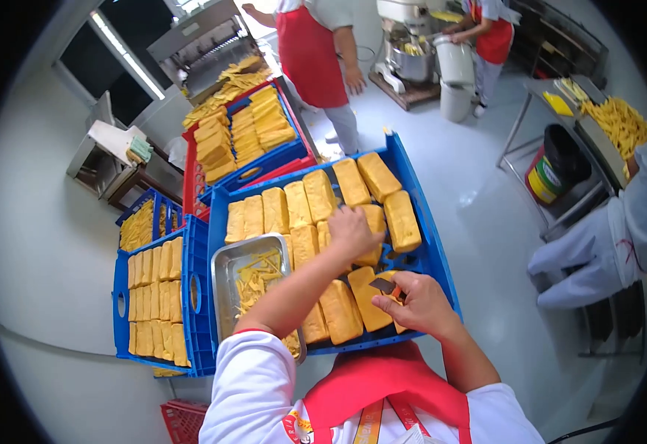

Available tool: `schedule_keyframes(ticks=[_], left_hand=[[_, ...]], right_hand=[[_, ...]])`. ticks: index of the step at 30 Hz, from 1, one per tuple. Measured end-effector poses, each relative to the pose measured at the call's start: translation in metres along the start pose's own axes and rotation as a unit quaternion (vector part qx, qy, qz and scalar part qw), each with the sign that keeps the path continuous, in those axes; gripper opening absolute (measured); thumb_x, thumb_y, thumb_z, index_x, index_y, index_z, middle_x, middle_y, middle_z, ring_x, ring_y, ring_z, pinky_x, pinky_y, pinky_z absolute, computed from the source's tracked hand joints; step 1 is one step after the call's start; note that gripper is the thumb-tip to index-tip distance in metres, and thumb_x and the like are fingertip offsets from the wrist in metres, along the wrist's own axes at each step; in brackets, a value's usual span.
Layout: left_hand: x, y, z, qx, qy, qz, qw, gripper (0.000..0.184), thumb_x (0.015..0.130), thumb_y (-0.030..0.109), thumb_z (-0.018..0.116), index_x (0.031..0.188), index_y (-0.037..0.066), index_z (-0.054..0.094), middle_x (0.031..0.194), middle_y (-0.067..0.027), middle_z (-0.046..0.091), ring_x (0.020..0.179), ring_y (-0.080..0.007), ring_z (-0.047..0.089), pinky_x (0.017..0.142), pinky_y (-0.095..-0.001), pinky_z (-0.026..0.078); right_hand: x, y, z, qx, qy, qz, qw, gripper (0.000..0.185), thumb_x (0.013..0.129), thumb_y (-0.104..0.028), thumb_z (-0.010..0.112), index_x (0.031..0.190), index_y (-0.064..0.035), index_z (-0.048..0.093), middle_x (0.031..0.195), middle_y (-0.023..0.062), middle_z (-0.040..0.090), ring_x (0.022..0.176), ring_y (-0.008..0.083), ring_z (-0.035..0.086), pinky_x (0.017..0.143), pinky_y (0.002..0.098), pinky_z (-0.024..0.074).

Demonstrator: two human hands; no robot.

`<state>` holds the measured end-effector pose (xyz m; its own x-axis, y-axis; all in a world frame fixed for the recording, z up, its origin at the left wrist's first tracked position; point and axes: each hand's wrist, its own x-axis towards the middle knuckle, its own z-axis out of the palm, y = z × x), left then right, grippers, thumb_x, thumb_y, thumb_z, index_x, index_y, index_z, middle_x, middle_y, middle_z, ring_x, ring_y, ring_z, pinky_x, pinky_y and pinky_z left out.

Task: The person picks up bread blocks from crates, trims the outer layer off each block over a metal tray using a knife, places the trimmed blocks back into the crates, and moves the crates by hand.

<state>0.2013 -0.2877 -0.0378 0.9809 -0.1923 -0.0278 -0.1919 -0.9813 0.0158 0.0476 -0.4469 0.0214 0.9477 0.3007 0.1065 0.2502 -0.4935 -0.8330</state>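
Observation:
Rows of golden rectangular bread loaves (320, 196) fill much of a blue crate (437, 272) in front of me. My left hand (354, 232) reaches across it, fingers bent down and closed around a loaf (372, 222) near the crate's middle; the fingertips are partly hidden. In my right hand (423, 305) is a small knife (383, 286) with a short dark blade and an orange part at the grip. It is held just above the loaves at the near right. A metal tray (223, 277) with thin yellow trimmings (258, 280) rests over the crate's left side.
More loaves lie in a blue crate (122, 325) at left and a crate (294, 152) farther ahead. Yellow strips (235, 83) heap below a metal machine (198, 48). Co-workers in red aprons (307, 48) stand ahead; a mixer (411, 63) and side table (586, 129) are at right.

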Motion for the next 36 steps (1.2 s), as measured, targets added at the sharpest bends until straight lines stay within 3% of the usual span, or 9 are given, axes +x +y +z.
schedule_keyframes(ticks=[2, 8, 10, 12, 14, 17, 20, 28, 36], left_hand=[[-0.003, 0.008, 0.0, -0.051, -0.043, -0.003, 0.998, 0.072, 0.073, 0.053, 0.077, 0.116, -0.001, 0.056, 0.106, -0.0225, 0.067, 0.102, -0.0354, 0.068, 0.085, -0.0455, 0.054], [-0.001, -0.002, -0.035, -0.184, -0.121, -0.085, 0.972, 0.073, 0.068, 0.041, 0.082, 0.122, 0.0, 0.054, 0.116, -0.0227, 0.068, 0.111, -0.0316, 0.068, 0.091, -0.0413, 0.055], [-0.01, -0.019, -0.052, -0.258, -0.022, -0.024, 0.966, 0.078, 0.068, 0.036, 0.082, 0.129, -0.002, 0.053, 0.121, -0.0249, 0.066, 0.114, -0.0355, 0.065, 0.098, -0.0438, 0.051], [-0.032, -0.037, -0.077, -0.223, 0.094, 0.034, 0.97, 0.076, 0.063, 0.026, 0.084, 0.132, 0.009, 0.058, 0.12, -0.0165, 0.065, 0.112, -0.036, 0.063, 0.096, -0.0442, 0.051], [-0.06, -0.065, -0.1, -0.195, 0.217, 0.099, 0.951, 0.07, 0.059, 0.014, 0.08, 0.127, 0.015, 0.064, 0.115, -0.0126, 0.066, 0.106, -0.0357, 0.062, 0.092, -0.0447, 0.052], [-0.11, -0.114, -0.114, -0.14, 0.284, 0.128, 0.94, 0.061, 0.06, 0.006, 0.074, 0.119, 0.022, 0.071, 0.118, -0.0106, 0.067, 0.116, -0.034, 0.058, 0.104, -0.0482, 0.038], [-0.16, -0.153, -0.126, -0.117, 0.225, 0.127, 0.959, 0.058, 0.061, 0.002, 0.072, 0.116, 0.021, 0.073, 0.117, -0.0065, 0.067, 0.12, -0.0322, 0.057, 0.104, -0.0489, 0.037], [-0.247, -0.209, -0.123, -0.088, 0.206, 0.031, 0.974, 0.061, 0.06, 0.0, 0.072, 0.117, 0.021, 0.073, 0.117, -0.0041, 0.066, 0.118, -0.0293, 0.057, 0.105, -0.0472, 0.035], [-0.286, -0.223, -0.127, -0.047, 0.208, -0.072, 0.974, 0.053, 0.064, 0.006, 0.075, 0.115, 0.022, 0.075, 0.115, -0.0026, 0.065, 0.118, -0.0265, 0.056, 0.108, -0.0512, 0.031]], right_hand=[[0.004, -0.002, 0.001, -0.011, 0.023, 0.017, 1.0, 0.044, 0.085, -0.042, 0.077, 0.079, -0.0019, 0.062, 0.069, 0.0165, 0.06, 0.062, 0.037, 0.062, 0.058, 0.0437, 0.0476], [0.007, -0.013, -0.002, 0.051, 0.019, 0.049, 0.997, 0.043, 0.092, -0.04, 0.073, 0.083, 0.0007, 0.063, 0.067, 0.0162, 0.06, 0.059, 0.0219, 0.06, 0.056, 0.0363, 0.0453], [0.006, -0.011, -0.003, 0.157, 0.048, 0.092, 0.982, 0.038, 0.097, -0.035, 0.067, 0.087, 0.0021, 0.065, 0.065, 0.0157, 0.058, 0.06, 0.0172, 0.06, 0.058, 0.0349, 0.0456], [0.008, -0.016, -0.006, 0.198, 0.045, 0.097, 0.974, 0.036, 0.101, -0.031, 0.061, 0.089, 0.0025, 0.065, 0.065, 0.015, 0.057, 0.062, 0.0149, 0.058, 0.06, 0.0352, 0.0464], [0.017, -0.023, -0.008, 0.141, 0.055, 0.084, 0.985, 0.035, 0.102, -0.03, 0.058, 0.088, 0.0021, 0.065, 0.068, 0.0172, 0.059, 0.062, 0.0211, 0.061, 0.06, 0.0371, 0.0472], [0.037, -0.048, 0.008, 0.013, 0.095, -0.052, 0.994, 0.037, 0.102, -0.029, 0.056, 0.08, 0.0006, 0.061, 0.07, 0.02, 0.061, 0.065, 0.0371, 0.063, 0.059, 0.0434, 0.0458], [0.064, -0.069, 0.036, -0.084, 0.079, -0.118, 0.986, 0.04, 0.101, -0.03, 0.055, 0.074, -0.0011, 0.056, 0.069, 0.0198, 0.059, 0.068, 0.0433, 0.059, 0.058, 0.049, 0.0441], [0.085, -0.117, 0.136, -0.185, 0.011, -0.261, 0.947, 0.041, 0.102, -0.036, 0.053, 0.077, -0.0046, 0.06, 0.071, 0.0146, 0.062, 0.064, 0.0361, 0.064, 0.057, 0.0475, 0.0508], [0.085, -0.139, 0.176, -0.212, -0.107, -0.238, 0.942, 0.052, 0.102, -0.048, 0.049, 0.08, -0.0034, 0.063, 0.075, 0.0201, 0.067, 0.072, 0.039, 0.068, 0.065, 0.0509, 0.0519]])
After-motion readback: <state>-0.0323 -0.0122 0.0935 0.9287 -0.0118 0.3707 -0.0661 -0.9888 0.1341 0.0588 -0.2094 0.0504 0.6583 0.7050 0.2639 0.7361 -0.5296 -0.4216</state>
